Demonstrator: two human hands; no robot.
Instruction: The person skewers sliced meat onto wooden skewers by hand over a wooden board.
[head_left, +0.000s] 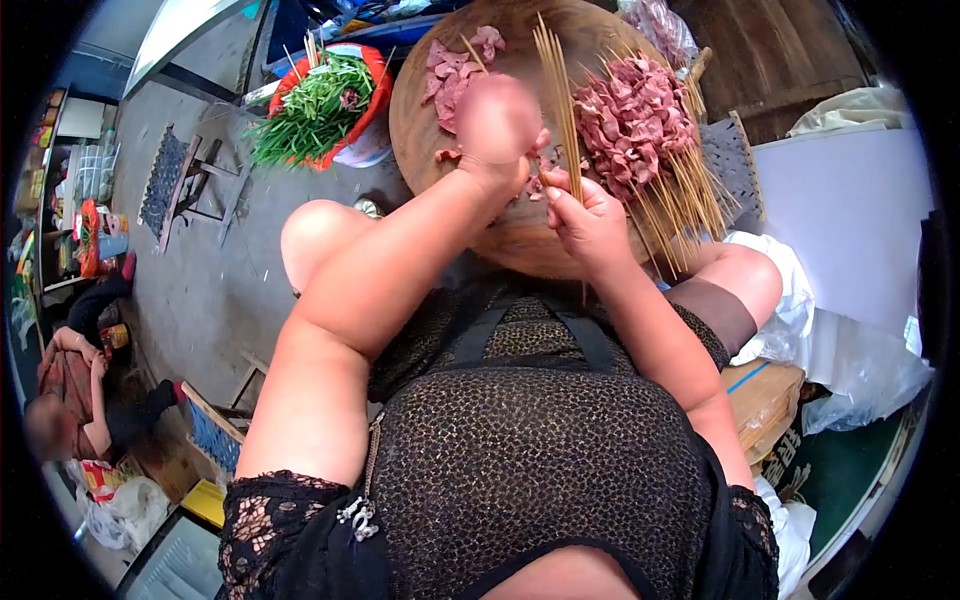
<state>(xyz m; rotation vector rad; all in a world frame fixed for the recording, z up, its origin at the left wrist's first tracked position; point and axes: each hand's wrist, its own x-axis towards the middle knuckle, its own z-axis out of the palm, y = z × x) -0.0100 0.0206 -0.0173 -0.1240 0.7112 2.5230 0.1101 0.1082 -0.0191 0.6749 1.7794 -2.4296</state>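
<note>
My right hand [592, 225] is closed around a bundle of bamboo skewers [558, 100], which stand up from it with their tips pointing away from me. Beside it, my left hand [498, 125] is mostly lost in a blur, so I cannot make out its fingers or what they hold. One thin stick [473, 52] shows just beyond that blur. Loose slices of raw meat [447, 75] lie on the round wooden board [425, 130] past my left hand. To the right of my right hand is a heap of skewered meat [635, 120], its stick ends fanned toward me.
A red basket of green vegetables [320, 105] stands left of the board. A woven stool [175, 190] is on the floor at left, and another person [70, 390] sits at far left. A pale panel [840, 220] and clear plastic [870, 380] are at right.
</note>
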